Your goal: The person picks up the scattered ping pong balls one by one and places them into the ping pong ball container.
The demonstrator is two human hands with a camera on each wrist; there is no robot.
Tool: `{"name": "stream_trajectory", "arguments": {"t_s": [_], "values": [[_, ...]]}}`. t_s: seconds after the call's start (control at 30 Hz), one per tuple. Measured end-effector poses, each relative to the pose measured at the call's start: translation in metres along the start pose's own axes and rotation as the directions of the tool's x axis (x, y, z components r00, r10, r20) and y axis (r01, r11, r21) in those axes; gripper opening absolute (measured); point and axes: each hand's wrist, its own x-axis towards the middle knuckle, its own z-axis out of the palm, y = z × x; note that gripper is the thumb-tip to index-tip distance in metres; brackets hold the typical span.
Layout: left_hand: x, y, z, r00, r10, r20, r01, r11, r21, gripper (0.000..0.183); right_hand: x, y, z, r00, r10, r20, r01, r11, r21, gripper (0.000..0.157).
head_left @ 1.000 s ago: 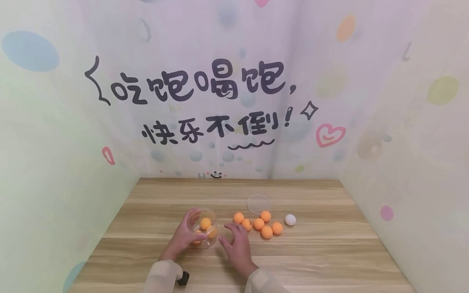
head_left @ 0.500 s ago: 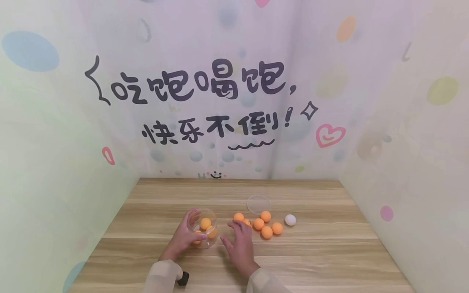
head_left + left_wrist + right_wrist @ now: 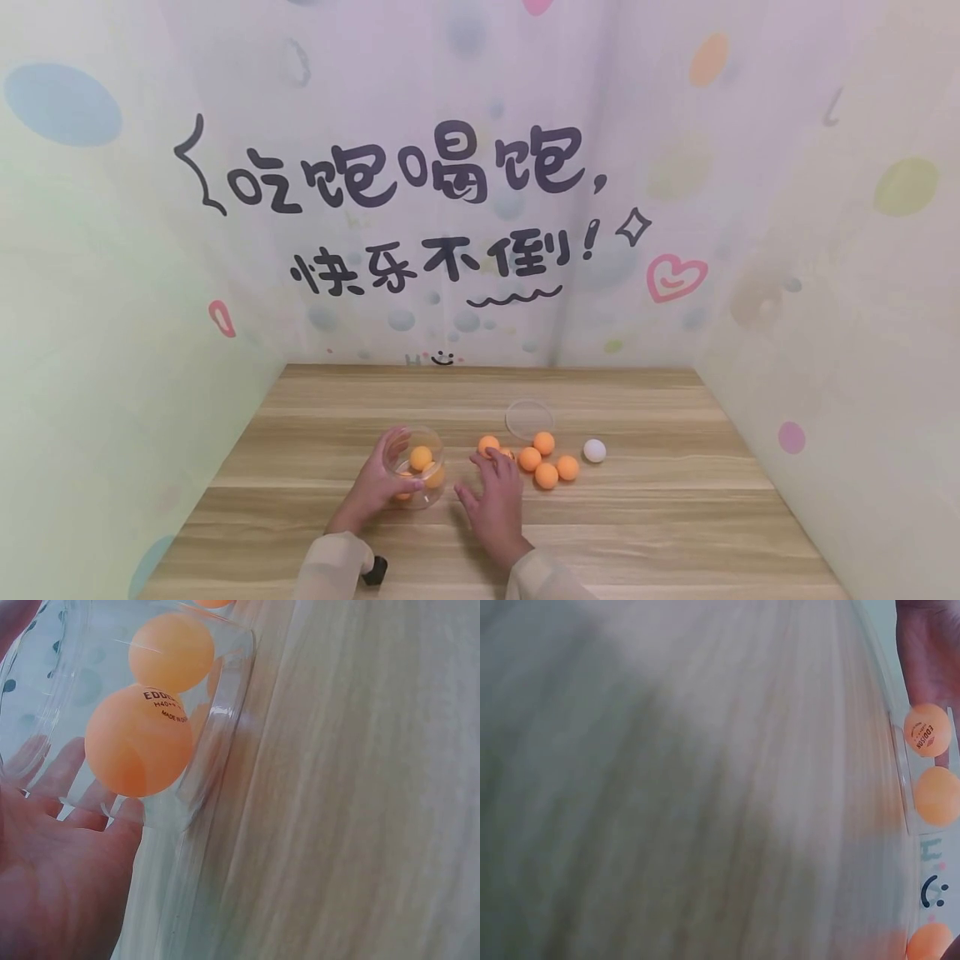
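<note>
My left hand [image 3: 378,482] grips a clear plastic jar [image 3: 426,433], thumb across its near side and fingers behind it. Three orange ping-pong balls show inside, among them an upper ball [image 3: 421,457]; the left wrist view shows print on another ball [image 3: 139,742]. To the right of the jar, my right hand [image 3: 497,504] has its fingers loosely bent and parted from the thumb. Its fingertips overlap a printed orange ball [image 3: 507,454] and the edge of another orange ball [image 3: 488,445]; whether they touch cannot be told. Nothing shows between thumb and fingers.
More orange balls, such as the near one [image 3: 546,476], lie right of my right hand. A white ball [image 3: 595,451] lies farther right. Behind them is a clear round disc [image 3: 529,418] on the wooden table [image 3: 645,533]. Printed walls [image 3: 480,325] enclose three sides.
My right hand has shifted a little right and forward, now partly covering the printed orange ball. My left hand and the jar have stayed in place.
</note>
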Motion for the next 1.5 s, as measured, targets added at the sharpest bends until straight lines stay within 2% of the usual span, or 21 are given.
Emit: {"name": "stream_trajectory", "arguments": {"t_s": [0.3,0.47,0.7,1.03,1.5], "values": [[-0.0007,-0.0002,-0.0004,1.000,-0.001,-0.002,0.001,1.000,-0.010,0.100,0.0008,0.0011,0.0007,1.000,0.020,-0.020,-0.021,0.998,-0.052,0.054],[-0.0004,0.0003,-0.0001,1.000,-0.005,-0.001,0.005,1.000,-0.008,0.100,0.0007,0.0032,0.0031,0.999,0.031,-0.023,-0.032,0.998,-0.046,0.056],[-0.0007,0.0016,0.0002,1.000,-0.005,0.000,0.005,1.000,0.005,0.098,0.0022,0.0018,0.0003,0.995,0.096,0.037,-0.095,0.995,-0.029,0.056],[-0.0002,0.0018,0.0006,1.000,0.009,-0.002,-0.009,1.000,-0.004,0.097,0.0051,0.0063,-0.0007,0.968,0.210,0.138,-0.200,0.976,-0.086,0.057],[-0.0004,0.0015,0.0001,1.000,0.008,-0.004,-0.008,1.000,-0.022,0.100,0.0070,0.0060,-0.0049,0.956,0.248,0.158,-0.235,0.967,-0.096,0.059]]}}
